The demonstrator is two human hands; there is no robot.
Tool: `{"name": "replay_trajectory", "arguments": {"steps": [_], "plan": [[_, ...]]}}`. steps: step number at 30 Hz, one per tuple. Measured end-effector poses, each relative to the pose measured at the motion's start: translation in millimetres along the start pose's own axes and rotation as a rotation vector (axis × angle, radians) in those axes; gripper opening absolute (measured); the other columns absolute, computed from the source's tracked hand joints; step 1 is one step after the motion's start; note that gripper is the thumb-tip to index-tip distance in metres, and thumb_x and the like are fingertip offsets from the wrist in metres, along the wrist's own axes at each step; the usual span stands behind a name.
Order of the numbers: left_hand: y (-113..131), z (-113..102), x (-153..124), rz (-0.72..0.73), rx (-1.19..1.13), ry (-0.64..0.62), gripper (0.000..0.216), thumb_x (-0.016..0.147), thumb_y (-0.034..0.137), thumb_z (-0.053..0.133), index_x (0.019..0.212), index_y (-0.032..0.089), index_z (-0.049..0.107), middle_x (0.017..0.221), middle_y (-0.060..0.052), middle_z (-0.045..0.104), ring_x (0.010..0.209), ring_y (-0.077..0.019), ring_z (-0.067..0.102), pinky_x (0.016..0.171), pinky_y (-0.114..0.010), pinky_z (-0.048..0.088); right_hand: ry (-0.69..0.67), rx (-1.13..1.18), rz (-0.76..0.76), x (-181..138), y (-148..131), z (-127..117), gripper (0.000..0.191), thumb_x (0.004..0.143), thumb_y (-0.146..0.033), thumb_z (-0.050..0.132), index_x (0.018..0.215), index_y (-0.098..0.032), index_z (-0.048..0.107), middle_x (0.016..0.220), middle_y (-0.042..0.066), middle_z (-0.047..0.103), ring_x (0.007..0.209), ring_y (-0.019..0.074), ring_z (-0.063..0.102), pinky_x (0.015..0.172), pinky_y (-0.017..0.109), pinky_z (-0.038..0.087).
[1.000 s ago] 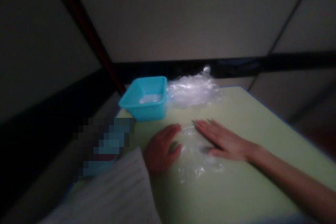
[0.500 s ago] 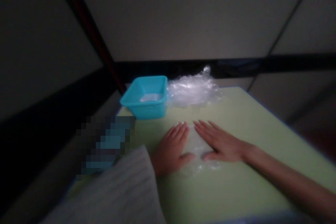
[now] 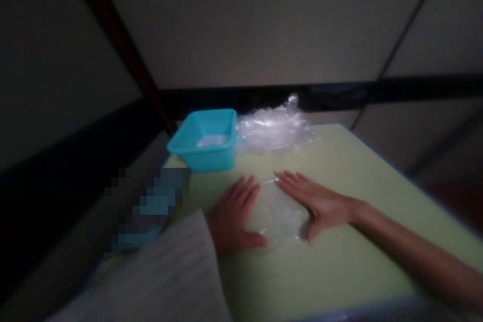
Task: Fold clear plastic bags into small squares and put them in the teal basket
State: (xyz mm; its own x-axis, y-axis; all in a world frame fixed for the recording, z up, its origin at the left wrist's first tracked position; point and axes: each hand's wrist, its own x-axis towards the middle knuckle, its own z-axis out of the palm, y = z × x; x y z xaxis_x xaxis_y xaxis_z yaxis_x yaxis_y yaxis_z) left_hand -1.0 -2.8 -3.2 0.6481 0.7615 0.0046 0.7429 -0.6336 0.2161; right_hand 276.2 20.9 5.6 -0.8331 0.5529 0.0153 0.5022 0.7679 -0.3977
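A clear plastic bag lies flat on the pale green table. My left hand rests palm down on the bag's left side, fingers stretched out and thumb pointing right. My right hand lies flat on the bag's right side, fingers together and pointing up-left. Both hands press the bag between them. A grey striped sleeve covers my left arm.
A turquoise plastic tub with something pale inside stands at the table's far left. A heap of clear plastic bags lies beside it at the back edge. The room is dim. A blurred patch sits left of the table.
My hands came together at the bag's middle, then slid apart to its sides. The crumpled bag now lies flatter and smoother.
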Motion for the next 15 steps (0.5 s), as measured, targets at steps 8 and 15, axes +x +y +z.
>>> {"name": "replay_trajectory", "arguments": {"steps": [8,15], "plan": [[-7,-7,0,-0.296,-0.844,0.548,0.057,0.085,0.058,0.038,0.11,0.012,0.061,0.118,-0.014,0.062,0.111,-0.0262,0.056,0.1,-0.04,0.039,0.184,0.032,-0.193,-19,-19,-25,0.056,0.077,-0.052,0.062,0.12,-0.018,0.054,0.128,0.012,0.052,0.118,0.0235,0.046,0.097,0.038,0.037],[13,-18,2,-0.417,-1.151,0.386,0.048,0.079,0.053,0.046,0.072,0.012,0.069,0.078,-0.01,0.072,0.076,-0.0229,0.068,0.075,-0.035,0.053,0.03,-0.265,-0.209,-27,-50,-23,0.021,0.083,-0.036,0.057,0.073,-0.018,0.059,0.079,0.003,0.058,0.077,0.0174,0.05,0.072,0.034,0.038]]}}
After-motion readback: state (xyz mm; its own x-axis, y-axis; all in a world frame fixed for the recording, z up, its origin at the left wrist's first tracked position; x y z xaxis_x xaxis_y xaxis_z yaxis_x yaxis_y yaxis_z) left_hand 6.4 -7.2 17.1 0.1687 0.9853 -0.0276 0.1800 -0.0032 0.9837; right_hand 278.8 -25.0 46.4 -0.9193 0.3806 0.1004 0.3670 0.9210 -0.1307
